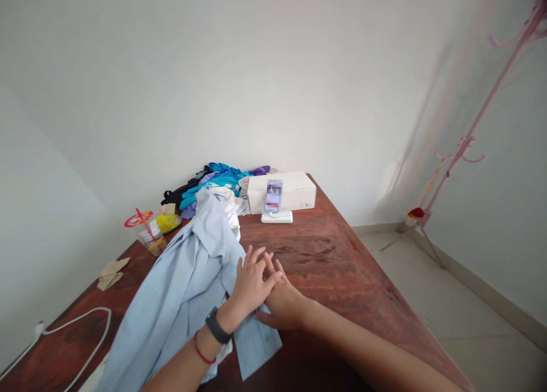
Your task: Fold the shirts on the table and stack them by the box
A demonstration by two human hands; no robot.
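Note:
My left hand (252, 284), with a dark band at the wrist, has its fingers spread and crosses over the fingers of my right hand (284, 301). The right hand's fingers are stretched out too, its thumb pointing down to the left; nothing shows in either hand. Beneath and beside them lies a light blue long-sleeved shirt (183, 278), loosely spread along the table. One cuff (258, 343) of it sticks out below the hands. Whether the hands touch the cloth is hard to tell.
On the wooden table (342, 266) a phone (273, 201) stands before a white box (294, 190). Behind is a clothes pile (217, 178). A plastic cup (151, 235), crumpled tissue (111, 273) and white cable (102, 335) lie left. A pink coat rack (482, 118) stands right.

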